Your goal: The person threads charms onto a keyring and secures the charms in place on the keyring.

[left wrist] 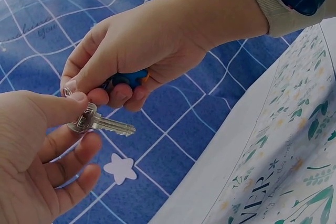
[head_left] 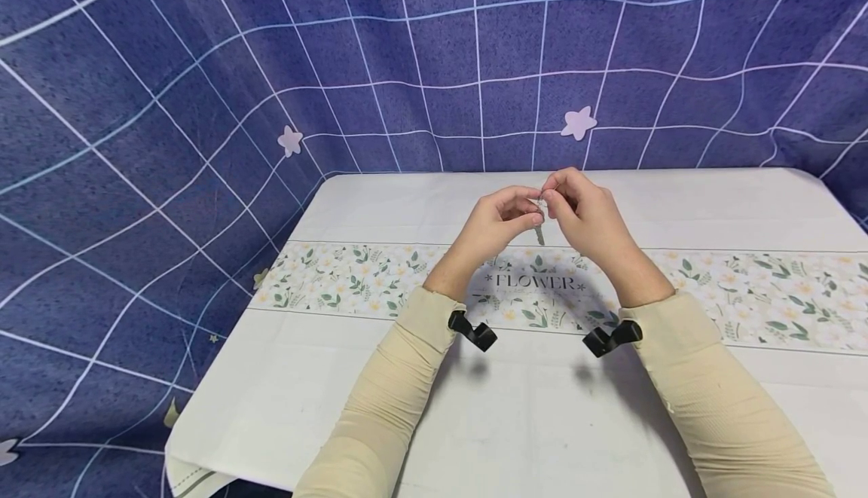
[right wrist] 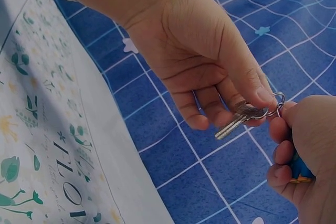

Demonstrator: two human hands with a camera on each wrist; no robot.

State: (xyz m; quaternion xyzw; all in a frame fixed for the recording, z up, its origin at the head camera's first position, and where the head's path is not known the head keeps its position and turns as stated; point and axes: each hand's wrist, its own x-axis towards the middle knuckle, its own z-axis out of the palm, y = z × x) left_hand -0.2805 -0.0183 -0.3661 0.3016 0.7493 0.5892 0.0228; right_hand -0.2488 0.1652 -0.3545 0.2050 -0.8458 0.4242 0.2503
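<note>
My left hand (head_left: 498, 218) pinches the head of a silver key (left wrist: 113, 124) between thumb and forefinger, its other fingers loosely bent. The toothed blade points away from the fingertips. A metal key ring (right wrist: 279, 99) passes through the key's head and meets the fingertips of my right hand (head_left: 586, 215). Under the curled fingers of that hand sits a small blue trinket (left wrist: 135, 78) with an orange part, mostly hidden by the palm. Both hands meet fingertip to fingertip above the table, and in the head view the key (head_left: 539, 235) hangs below them.
Below the hands lies a table with a white cloth (head_left: 515, 407), crossed by a floral band (head_left: 366, 279) lettered FLOWER. A blue curtain (head_left: 420, 53) with a white grid and stars hangs behind and to the left. Each wrist wears a black camera mount (head_left: 475, 331).
</note>
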